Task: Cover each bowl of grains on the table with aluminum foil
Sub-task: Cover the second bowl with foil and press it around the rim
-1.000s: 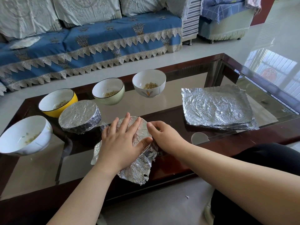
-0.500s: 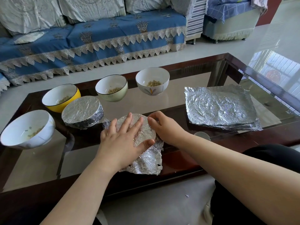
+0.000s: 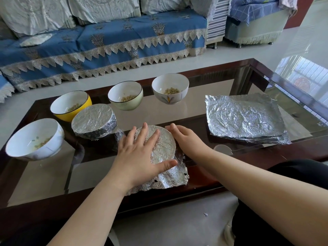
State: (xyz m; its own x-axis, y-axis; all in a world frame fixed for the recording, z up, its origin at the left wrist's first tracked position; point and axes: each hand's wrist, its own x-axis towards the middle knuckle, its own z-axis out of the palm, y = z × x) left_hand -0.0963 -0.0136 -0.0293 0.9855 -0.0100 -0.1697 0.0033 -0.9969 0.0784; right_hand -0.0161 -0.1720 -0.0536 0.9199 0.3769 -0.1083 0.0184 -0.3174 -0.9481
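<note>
A person's left hand [image 3: 140, 157] lies flat, fingers spread and thumb out, on a sheet of foil [image 3: 164, 148] draped over a bowl near the front edge of a glass-topped counter [image 3: 177, 112]; its grip is apart, pressing rather than clasping. The right hand [image 3: 186, 139] rests against the bowl's right side with fingers gently bent along the foil's edge; whether that grip pinches the foil cannot be told. The bowl itself is hidden beneath the foil, whose loose skirt spreads crumpled toward the viewer. Just to the left stands a foil-covered bowl [image 3: 94, 121], fully wrapped. Four uncovered bowls, each holding a little grain, ring the far and left sides: a white bowl [image 3: 33, 139] at far left, a yellow bowl [image 3: 71, 105], a pale green bowl [image 3: 126, 98] and a flower-painted bowl [image 3: 170, 90]. A stack of foil sheets [image 3: 245, 118] lies flat at the right. Beyond the counter, a blue sofa cover [image 3: 106, 45] with lace trim.
</note>
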